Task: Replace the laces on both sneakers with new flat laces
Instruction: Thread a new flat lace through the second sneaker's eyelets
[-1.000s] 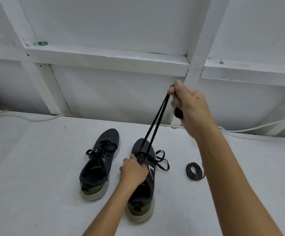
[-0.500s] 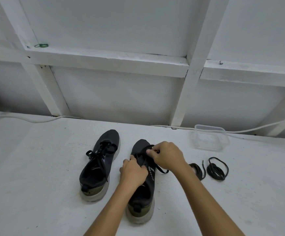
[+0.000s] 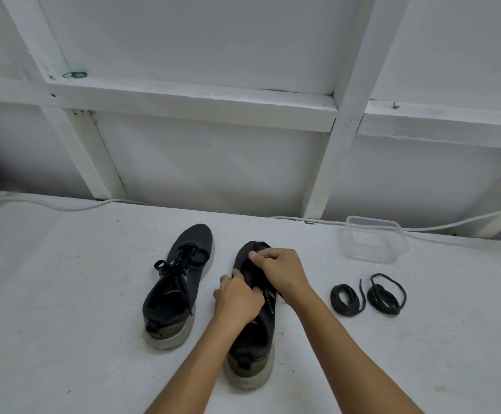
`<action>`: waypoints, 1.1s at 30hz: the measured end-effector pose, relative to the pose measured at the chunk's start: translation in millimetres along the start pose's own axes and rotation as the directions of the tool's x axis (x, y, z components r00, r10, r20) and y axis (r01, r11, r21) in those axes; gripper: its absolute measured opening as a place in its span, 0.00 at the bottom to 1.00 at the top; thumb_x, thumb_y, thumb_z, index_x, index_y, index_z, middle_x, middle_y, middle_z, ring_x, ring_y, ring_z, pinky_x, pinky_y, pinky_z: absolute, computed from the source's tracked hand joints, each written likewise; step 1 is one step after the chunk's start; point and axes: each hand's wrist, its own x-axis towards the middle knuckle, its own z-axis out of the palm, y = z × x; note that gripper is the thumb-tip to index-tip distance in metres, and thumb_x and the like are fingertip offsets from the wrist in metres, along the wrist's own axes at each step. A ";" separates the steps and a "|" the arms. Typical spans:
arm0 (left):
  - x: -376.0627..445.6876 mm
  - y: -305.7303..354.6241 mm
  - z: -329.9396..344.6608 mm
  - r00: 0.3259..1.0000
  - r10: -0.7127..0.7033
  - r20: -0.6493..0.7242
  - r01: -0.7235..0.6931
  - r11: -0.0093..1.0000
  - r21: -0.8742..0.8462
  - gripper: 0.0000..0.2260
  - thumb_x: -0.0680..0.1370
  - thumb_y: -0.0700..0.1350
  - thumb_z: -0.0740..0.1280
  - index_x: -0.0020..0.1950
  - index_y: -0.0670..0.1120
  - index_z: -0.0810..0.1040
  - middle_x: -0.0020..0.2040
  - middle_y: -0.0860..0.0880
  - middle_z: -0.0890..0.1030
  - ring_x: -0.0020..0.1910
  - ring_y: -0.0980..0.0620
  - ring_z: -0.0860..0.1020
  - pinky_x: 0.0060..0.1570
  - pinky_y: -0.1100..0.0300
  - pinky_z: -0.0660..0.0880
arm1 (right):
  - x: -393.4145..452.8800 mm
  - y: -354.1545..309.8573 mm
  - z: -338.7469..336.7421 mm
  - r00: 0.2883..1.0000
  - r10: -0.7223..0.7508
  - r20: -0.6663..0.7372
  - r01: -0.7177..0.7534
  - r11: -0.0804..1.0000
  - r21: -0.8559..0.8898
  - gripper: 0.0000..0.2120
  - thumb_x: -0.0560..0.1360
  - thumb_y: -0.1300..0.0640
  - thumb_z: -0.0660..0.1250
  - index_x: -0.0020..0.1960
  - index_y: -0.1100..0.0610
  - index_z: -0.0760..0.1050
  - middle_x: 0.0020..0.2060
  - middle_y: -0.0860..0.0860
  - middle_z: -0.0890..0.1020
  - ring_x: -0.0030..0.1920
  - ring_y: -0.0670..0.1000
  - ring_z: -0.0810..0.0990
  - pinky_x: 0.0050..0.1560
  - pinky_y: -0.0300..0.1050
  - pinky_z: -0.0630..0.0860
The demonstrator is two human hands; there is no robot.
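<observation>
container (image 3: 374, 240) and lace coils (image 3: 346, 298) beside hands (image 3: 282, 271).

Two black sneakers (image 3: 177, 282) (image 3: 253, 327), two coiled black laces (image 3: 346, 298) (image 3: 385, 294), one clear plastic tub (image 3: 374, 239), one white cable (image 3: 63, 206), two hands (image 3: 238, 300) (image 3: 282, 270).

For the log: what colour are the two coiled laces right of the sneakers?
Black, both coiled laces; clearest in the head view.

The sneakers (image 3: 180, 282) look of matt dark knit cloth; the container (image 3: 374, 240) (right side) is clear glossy plastic.
</observation>
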 end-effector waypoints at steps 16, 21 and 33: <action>0.9 1.2 -2.3 0.999 -0.009 0.039 0.007 0.999 0.040 0.31 0.83 0.50 0.58 0.82 0.42 0.49 0.75 0.41 0.61 0.71 0.38 0.66 0.66 0.50 0.68 | -8.5 -87.7 -46.7 0.968 -0.233 -0.092 0.250 0.893 0.374 0.10 0.79 0.58 0.71 0.44 0.64 0.82 0.30 0.53 0.73 0.23 0.41 0.64 0.25 0.31 0.61; -0.4 3.4 -1.9 0.999 -0.010 0.034 0.008 0.998 0.058 0.31 0.84 0.50 0.58 0.82 0.42 0.48 0.75 0.41 0.60 0.72 0.38 0.65 0.67 0.50 0.68 | -12.6 -128.1 -69.5 0.898 -0.400 -0.183 0.439 0.845 0.304 0.09 0.78 0.55 0.72 0.39 0.55 0.84 0.28 0.45 0.76 0.26 0.39 0.69 0.29 0.29 0.66; -2.3 2.3 -1.6 1.000 -0.010 0.023 0.009 0.999 0.046 0.31 0.83 0.50 0.59 0.82 0.42 0.50 0.74 0.40 0.62 0.71 0.38 0.66 0.65 0.50 0.68 | 4.0 -31.3 -46.5 0.985 -0.065 -0.158 -0.030 0.843 -0.537 0.24 0.77 0.38 0.68 0.33 0.55 0.76 0.27 0.47 0.76 0.37 0.53 0.79 0.33 0.42 0.67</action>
